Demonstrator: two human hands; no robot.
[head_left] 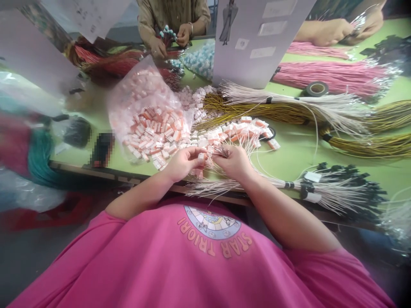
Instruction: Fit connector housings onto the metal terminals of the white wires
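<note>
My left hand [182, 164] is closed in a pinch on a small orange-and-white plastic connector [202, 157] at the table's front edge. Just to its right, my right hand [236, 163] is closed around a few thin wires [221, 151], whose tips point toward that connector. Whether a wire end sits inside the connector is too small to tell. Behind both hands lies a heap of similar connectors [157, 133], spilling from a clear plastic bag [141, 92]. More connectors with white wires attached [247, 130] are piled beyond my right hand.
A white wire bundle with black ends [343, 190] lies under my right forearm. Yellow-brown wires [289, 112], pink wires [327, 77] and a tape roll [317, 88] are farther right. A white divider [247, 51] stands ahead. Co-workers' hands [173, 40] handle wires across the table.
</note>
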